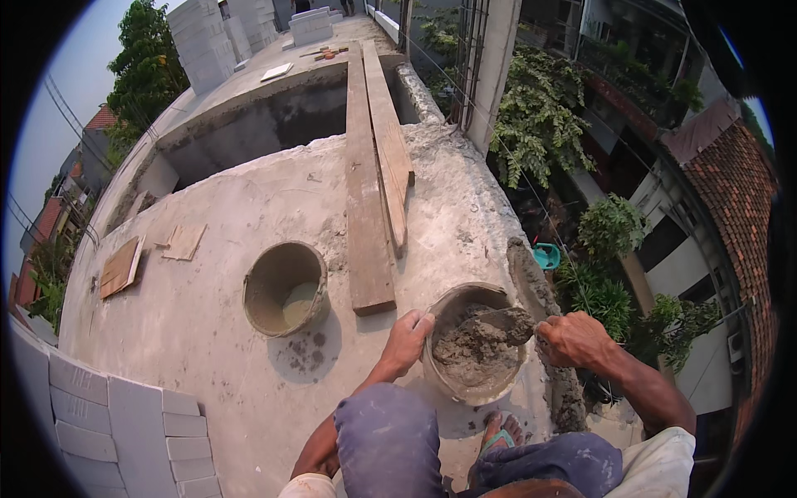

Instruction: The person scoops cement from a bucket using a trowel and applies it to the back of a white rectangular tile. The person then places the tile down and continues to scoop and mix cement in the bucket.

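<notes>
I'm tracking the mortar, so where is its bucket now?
In the head view, the mortar bucket sits low, right of centre, between the left hand on its rim and the right hand.

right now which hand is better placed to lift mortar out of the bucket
Probably the right hand: it seems closed on a mortar-covered tool, perhaps a trowel, at the bucket's right side. The left hand grips the rim, so it looks better placed for steadying.
</notes>
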